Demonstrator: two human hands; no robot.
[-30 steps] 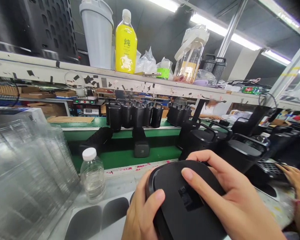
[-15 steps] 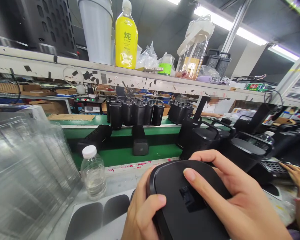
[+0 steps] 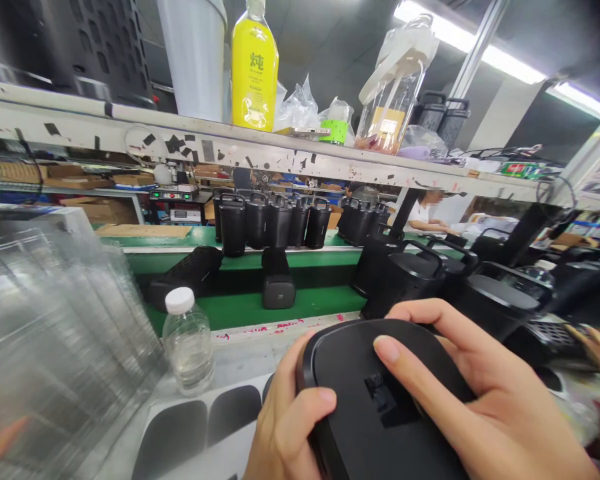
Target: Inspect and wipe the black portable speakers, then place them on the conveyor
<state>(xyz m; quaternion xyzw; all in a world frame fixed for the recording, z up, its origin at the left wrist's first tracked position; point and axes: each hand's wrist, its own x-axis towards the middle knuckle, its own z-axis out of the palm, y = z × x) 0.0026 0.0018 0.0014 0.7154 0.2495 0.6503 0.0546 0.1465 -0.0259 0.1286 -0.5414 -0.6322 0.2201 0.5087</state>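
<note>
Black speaker (image 3: 380, 407) clasped: left hand (image 3: 285, 433) wraps edge, right hand (image 3: 480, 407) fingers spread on top.

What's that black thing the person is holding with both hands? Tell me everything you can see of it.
The black device looks like matte plastic, with a rounded-square face and a raised rim. A small recessed rectangular socket sits near the middle of that face. It is tilted toward the camera, low in view above the grey workbench. The left hand grips its left edge, thumb on the face; the right hand lies across the top, fingers spread. Its lower body is hidden.
</note>
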